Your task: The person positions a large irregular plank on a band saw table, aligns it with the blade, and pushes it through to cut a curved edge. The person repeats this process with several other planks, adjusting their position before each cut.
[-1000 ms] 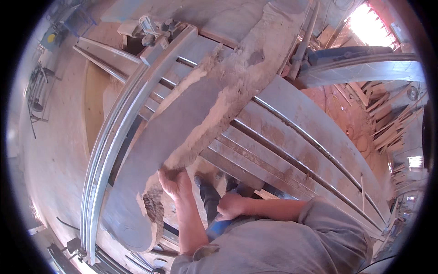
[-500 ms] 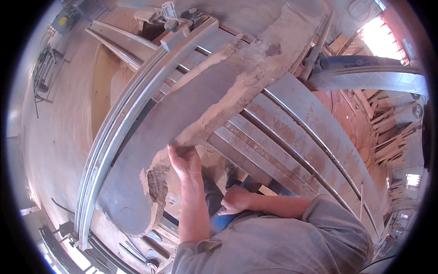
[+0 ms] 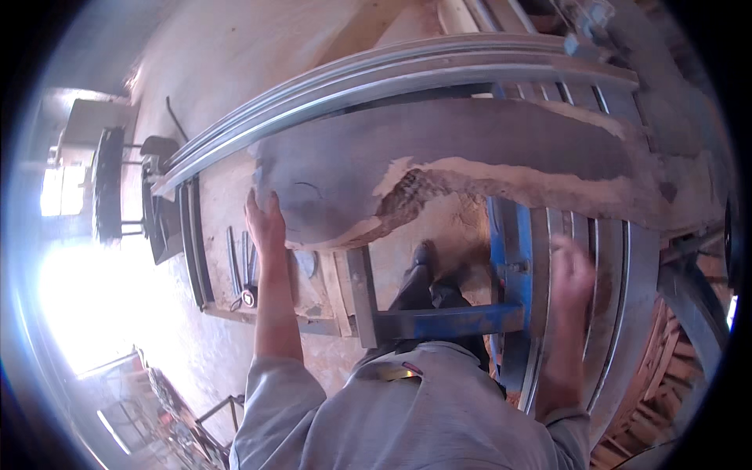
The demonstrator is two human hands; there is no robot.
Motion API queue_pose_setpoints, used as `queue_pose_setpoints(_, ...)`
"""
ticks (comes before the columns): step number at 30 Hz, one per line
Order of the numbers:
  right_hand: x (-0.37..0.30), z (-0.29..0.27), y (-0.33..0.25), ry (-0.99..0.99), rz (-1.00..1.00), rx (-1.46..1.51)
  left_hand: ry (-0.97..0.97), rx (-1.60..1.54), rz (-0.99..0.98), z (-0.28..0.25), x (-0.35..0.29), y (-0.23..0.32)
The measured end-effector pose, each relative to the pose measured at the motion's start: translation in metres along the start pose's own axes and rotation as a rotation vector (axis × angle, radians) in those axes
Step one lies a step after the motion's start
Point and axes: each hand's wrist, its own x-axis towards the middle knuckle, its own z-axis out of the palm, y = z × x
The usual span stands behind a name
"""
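A long live-edge wood slab (image 3: 454,137), dark on top with a pale, rough, bark-like near edge, lies across a metal-railed machine table (image 3: 638,262). Its rounded left end reaches past the table's slats. My left hand (image 3: 268,227) is at that end, fingers stretched and apart; whether it presses on the wood I cannot tell. Over the metal slats, near the slab's near edge on the right, hangs my right hand (image 3: 573,268). Motion smears its fingers, and nothing shows clearly in it.
A long metal rail (image 3: 376,82) runs along the slab's far side, with a clamp-like fitting (image 3: 589,35) at its right end. A blue frame bar (image 3: 450,321) crosses in front of my legs. Hand tools and a tape measure (image 3: 248,298) lie at left. Wood scraps (image 3: 689,352) are piled at lower right.
My view has turned, so the slab now runs across it. My left hand has gone from the slab's near edge to its left end. My right hand has moved from my body over the slats.
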Motion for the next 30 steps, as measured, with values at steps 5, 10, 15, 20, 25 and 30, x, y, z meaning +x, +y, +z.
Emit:
queue_pose_setpoints(5,0.084,0.004,0.025,0.306,-0.318,-0.226,-0.16,0.206,-0.226,0.027,0.042,-0.078)
queue_pose_setpoints(10,0.129,0.048,0.034,0.316,-0.382,-0.119,-0.494,-0.53,-0.094,0.048,0.115,-0.255)
queue_pose_setpoints(15,0.138,0.034,0.027,0.523,-0.464,-0.299,-0.658,-0.714,-0.467,0.05,0.072,-0.103)
queue_pose_setpoints(20,0.136,0.038,0.03,0.591,-0.454,-0.243,-0.486,-0.453,-0.557,0.03,0.074,-0.094)
queue_pose_setpoints(25,0.163,0.015,0.048,0.644,-0.436,-0.196,-0.536,-0.483,-0.441,0.033,0.055,-0.061)
queue_pose_setpoints(30,0.195,-0.013,0.071,0.672,-0.46,-0.258,-0.574,-0.314,-0.325,0.052,0.049,-0.043)
